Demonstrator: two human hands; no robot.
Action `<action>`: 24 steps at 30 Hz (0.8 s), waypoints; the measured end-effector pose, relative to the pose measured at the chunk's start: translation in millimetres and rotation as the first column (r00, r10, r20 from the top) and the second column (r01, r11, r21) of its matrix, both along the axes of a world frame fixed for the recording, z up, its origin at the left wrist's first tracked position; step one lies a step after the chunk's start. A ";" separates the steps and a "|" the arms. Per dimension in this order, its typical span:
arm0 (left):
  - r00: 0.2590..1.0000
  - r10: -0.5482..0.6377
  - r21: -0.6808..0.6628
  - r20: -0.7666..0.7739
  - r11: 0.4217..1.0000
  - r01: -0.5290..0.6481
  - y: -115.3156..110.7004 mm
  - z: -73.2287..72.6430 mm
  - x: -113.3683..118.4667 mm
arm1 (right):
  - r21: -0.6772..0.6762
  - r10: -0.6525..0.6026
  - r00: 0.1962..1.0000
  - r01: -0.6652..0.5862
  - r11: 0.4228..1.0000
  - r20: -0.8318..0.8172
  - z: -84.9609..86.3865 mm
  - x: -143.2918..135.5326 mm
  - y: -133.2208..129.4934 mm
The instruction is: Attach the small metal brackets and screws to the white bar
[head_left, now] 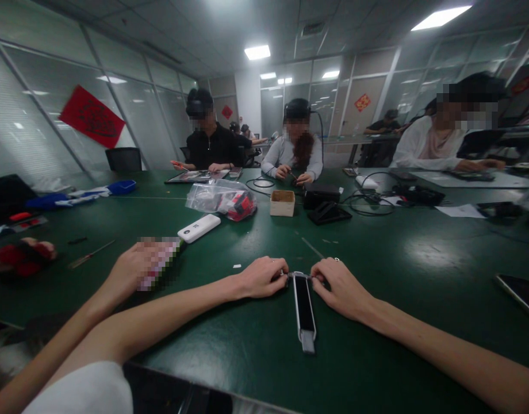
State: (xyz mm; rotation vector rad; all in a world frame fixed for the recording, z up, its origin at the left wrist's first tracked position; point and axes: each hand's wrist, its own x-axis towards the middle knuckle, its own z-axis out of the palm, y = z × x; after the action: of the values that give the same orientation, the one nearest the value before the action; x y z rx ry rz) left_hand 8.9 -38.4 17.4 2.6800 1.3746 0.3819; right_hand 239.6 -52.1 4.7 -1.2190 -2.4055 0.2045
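Observation:
A slim, long device (305, 307) with a black face, a white frame and a grey tab at its near end lies on the green table in front of me. Short grey pieces stick out at both sides of its far end. My left hand (264, 277) is closed, its thumb and fingers pinching the left grey piece. On the opposite side my right hand (340, 287) pinches the right one, fingers curled. The fingers partly hide both pieces, so I cannot tell what they are.
A neighbour's hand (139, 259) rests on a blurred phone at left, by a white device (199, 228). Farther back are a plastic bag (204, 195), a small box (282, 203), black cases (322, 198) and cables. A tablet-like object (521, 296) lies right. People sit opposite.

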 end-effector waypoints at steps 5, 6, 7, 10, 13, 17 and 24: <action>0.982 -0.183 -0.029 0.037 0.982 0.184 1.2 5.2 0.6 | 0.008 0.013 1.000 -0.012 1.000 -0.012 -0.4 1.5 2.0; 0.983 -0.182 -0.026 0.039 0.983 0.183 1.1 5.6 0.6 | 0.017 0.017 1.000 -0.017 1.000 -0.014 1.4 2.4 3.5; 0.983 -0.180 -0.024 0.043 0.983 0.181 0.8 6.1 0.8 | 0.027 0.020 1.000 -0.020 0.999 -0.017 4.3 3.7 5.7; 0.983 -0.171 -0.017 0.062 0.985 0.173 -0.9 8.4 1.5 | 0.097 -0.009 0.998 0.014 0.995 -0.056 19.9 12.3 15.9; 0.986 -0.140 -0.040 0.091 0.989 0.144 -2.0 10.9 1.8 | 0.185 -0.083 0.994 0.096 0.978 -0.077 41.6 29.2 30.0; 0.988 -0.092 -0.076 0.126 0.992 0.103 -1.0 12.6 1.7 | 0.091 -0.097 0.994 0.093 0.992 0.050 63.9 60.4 48.3; 0.986 -0.106 -0.087 0.128 0.989 0.118 1.2 13.4 1.9 | -0.183 0.043 0.943 0.020 0.983 0.330 64.4 86.7 57.2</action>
State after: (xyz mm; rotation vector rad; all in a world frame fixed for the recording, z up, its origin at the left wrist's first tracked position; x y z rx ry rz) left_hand 10.7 -37.2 30.7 2.5953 1.1718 0.4506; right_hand 326.3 5.1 69.2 -1.4200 -2.7345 0.2467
